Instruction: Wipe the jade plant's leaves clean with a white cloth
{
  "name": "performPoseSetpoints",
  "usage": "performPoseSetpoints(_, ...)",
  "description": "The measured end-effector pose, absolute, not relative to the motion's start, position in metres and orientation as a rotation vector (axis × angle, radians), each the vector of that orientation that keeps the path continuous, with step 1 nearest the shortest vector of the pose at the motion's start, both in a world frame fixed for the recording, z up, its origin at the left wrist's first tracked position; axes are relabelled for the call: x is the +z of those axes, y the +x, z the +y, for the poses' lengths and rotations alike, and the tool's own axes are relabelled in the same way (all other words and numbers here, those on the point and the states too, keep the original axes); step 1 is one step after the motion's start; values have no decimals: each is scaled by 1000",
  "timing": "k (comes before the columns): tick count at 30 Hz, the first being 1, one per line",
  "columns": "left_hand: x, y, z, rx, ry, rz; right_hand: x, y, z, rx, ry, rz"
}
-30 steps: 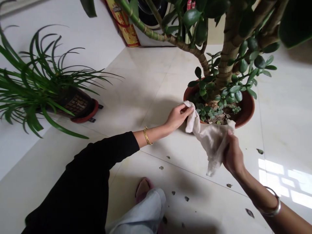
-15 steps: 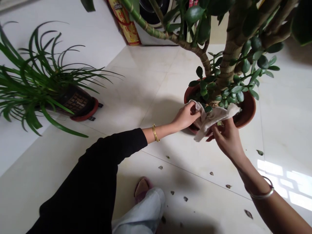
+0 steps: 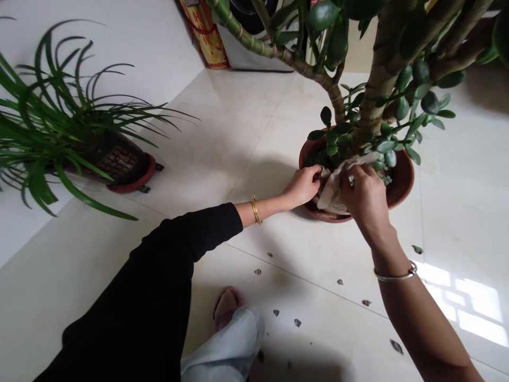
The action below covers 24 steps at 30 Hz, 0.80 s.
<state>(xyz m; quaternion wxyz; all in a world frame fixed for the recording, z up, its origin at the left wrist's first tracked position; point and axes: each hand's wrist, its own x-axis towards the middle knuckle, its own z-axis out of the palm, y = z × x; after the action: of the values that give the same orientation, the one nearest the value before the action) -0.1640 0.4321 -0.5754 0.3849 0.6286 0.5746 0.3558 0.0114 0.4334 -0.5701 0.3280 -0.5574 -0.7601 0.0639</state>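
A beige cloth (image 3: pixel 332 193) is bunched against the near side of a jade plant in a terracotta pot (image 3: pixel 403 180). My left hand (image 3: pixel 304 185), below a black sleeve and gold bangle, pinches the cloth's left edge at the pot rim. My right hand (image 3: pixel 366 199), with a silver bangle at the wrist, grips the cloth above the soil, close under the low fleshy leaves. The hands nearly touch. They and the cloth hide most of the soil and the near rim.
Fallen leaves (image 3: pixel 296 322) lie on the white tile floor (image 3: pixel 238 127). A long-leaved plant in a dark pot on a red saucer (image 3: pixel 119 164) stands at left. My slipper (image 3: pixel 226 307) and pale trouser leg (image 3: pixel 225 350) show below. A red-and-gold item (image 3: pixel 204 34) stands by the far wall.
My hands have drawn closer together over the pot. The cloth, earlier hanging loose and then stretched across the rim, is now bunched between them, close under the low leaves.
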Motion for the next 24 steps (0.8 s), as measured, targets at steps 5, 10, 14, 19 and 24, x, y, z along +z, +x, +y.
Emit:
performPoseSetpoints(5, -582, -165, 433, 991, 1460, 1407, -575, 12, 437, 177, -1442, -2091)
performPoseSetpoints(10, -582, -164, 437, 982, 1459, 1421, -574, 8, 441, 175, -1481, -2082)
performPoseSetpoints(14, -580, -163, 438, 959, 1480, 1432, -575, 8, 444, 169, -1471, -2079)
performPoseSetpoints(19, -578, -166, 436, 938, 1602, 1464, -576, 9, 441, 65, -1476, -2082)
performPoseSetpoints(24, -580, -168, 438, 938, 1654, 1471, -571, 4, 437, 49, -1575, -2147)
